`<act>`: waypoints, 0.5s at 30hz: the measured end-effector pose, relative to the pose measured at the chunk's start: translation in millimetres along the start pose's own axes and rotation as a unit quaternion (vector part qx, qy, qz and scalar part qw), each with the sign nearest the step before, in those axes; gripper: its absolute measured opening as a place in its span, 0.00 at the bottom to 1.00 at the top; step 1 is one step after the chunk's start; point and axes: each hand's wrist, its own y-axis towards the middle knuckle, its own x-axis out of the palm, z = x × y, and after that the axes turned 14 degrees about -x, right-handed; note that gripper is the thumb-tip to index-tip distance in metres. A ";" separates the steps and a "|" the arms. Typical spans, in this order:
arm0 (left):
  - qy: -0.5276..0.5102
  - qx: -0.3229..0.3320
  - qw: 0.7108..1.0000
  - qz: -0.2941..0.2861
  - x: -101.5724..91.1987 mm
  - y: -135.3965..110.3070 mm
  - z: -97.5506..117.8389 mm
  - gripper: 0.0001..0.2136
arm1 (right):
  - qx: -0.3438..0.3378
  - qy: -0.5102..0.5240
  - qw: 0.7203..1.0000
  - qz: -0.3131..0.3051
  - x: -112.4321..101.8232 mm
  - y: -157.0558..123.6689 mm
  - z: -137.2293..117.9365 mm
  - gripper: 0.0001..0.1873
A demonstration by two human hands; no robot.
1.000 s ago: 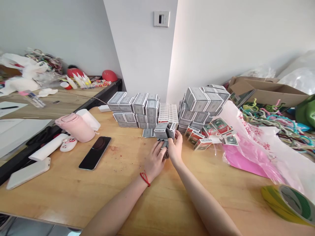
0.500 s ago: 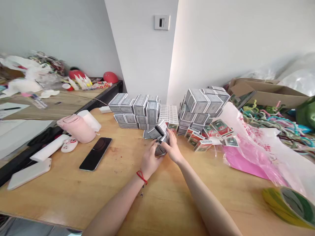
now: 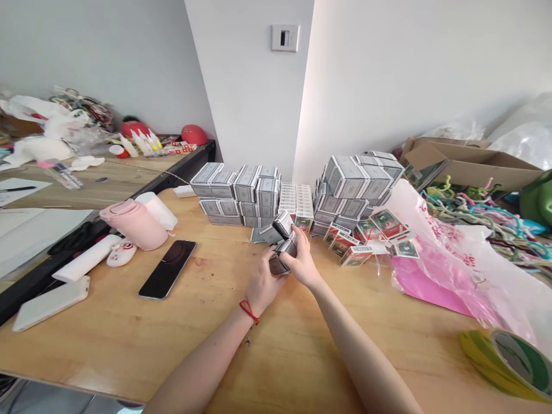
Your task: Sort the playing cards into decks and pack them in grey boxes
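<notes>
the left hand (image 3: 264, 282) and right hand (image 3: 302, 259) meet near the middle of the bench (image 3: 107, 345), their fingers (image 3: 296, 237) curled and pinching a tilted clump of small grey-white boxes (image 3: 282, 247) between them. the clump sits just in front of the grey stacks (image 3: 235, 190). a slipped grip could drop boxes, and a knuckle or elbow knocking the pile could topple the stacks or scatter the red-and-green boxes (image 3: 356, 255) to the right. their labels are too small to read, as is the red print on the pink bag (image 3: 431, 287). a dark phone (image 3: 167, 269) lies left of the hands.
</notes>
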 end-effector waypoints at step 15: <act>0.004 0.022 1.000 0.017 3.6 0.5 2.6 0.28 | 0.025 0.014 1.000 0.009 -6.2 3.3 -2.6 0.41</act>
